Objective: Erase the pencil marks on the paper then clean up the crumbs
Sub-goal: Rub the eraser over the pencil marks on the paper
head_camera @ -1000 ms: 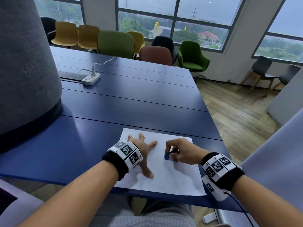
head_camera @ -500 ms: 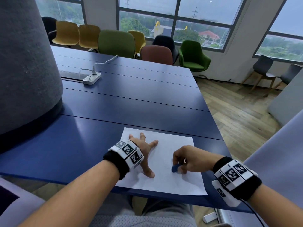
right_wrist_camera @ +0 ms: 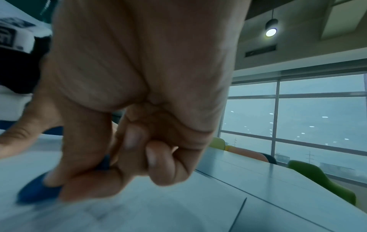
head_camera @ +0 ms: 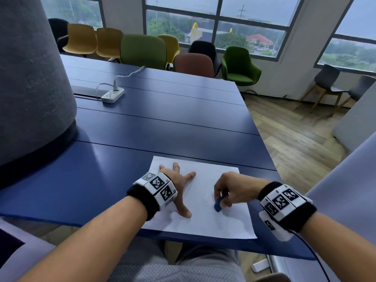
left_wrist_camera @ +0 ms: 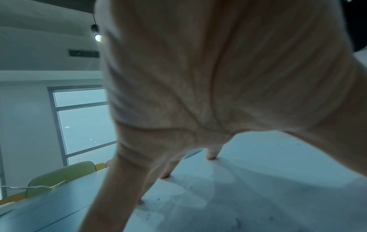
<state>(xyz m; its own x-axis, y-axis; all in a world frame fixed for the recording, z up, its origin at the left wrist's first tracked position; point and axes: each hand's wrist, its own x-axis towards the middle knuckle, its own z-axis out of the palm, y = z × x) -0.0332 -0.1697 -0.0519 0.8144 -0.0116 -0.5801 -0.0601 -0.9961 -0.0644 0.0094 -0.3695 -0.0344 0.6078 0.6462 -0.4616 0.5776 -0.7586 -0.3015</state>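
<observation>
- eraser (head_camera: 218, 205), small and blue, is pinched between the thumb and curled fingers of the right hand (head_camera: 234, 188), its lower end down on the paper (head_camera: 203, 218); in the right wrist view the eraser (right_wrist_camera: 37, 190) pokes out below the fingertips (right_wrist_camera: 53, 179) and is blurred.
- left hand (head_camera: 179, 180) lies spread wide on the left part of the paper, fingers straight and splayed, thumb (head_camera: 184, 210) stretched toward the near edge; it holds nothing and presses the sheet flat.
- in the left wrist view the fingertips (left_wrist_camera: 211, 155) of the left hand (left_wrist_camera: 198, 78) touch the paper (left_wrist_camera: 258, 196).
- crumbs (head_camera: 205, 201), fine dark specks, lie on the paper between the two hands, just left of the eraser; more specks (left_wrist_camera: 157, 199) show near the left fingers.
- pencil marks are too faint to make out.
- the paper is a white sheet near the front edge of the dark blue counter (head_camera: 162, 123), its near edge reaching the counter's rim.
- each wrist wears a black band with black-and-white marker tiles.
- farther back on the counter lies a white power strip (head_camera: 113, 95) with a plug and cable in it.
- a big grey felt-covered shape (head_camera: 30, 78) stands at the left.
- coloured chairs (head_camera: 143, 51) line the far side under the windows.
</observation>
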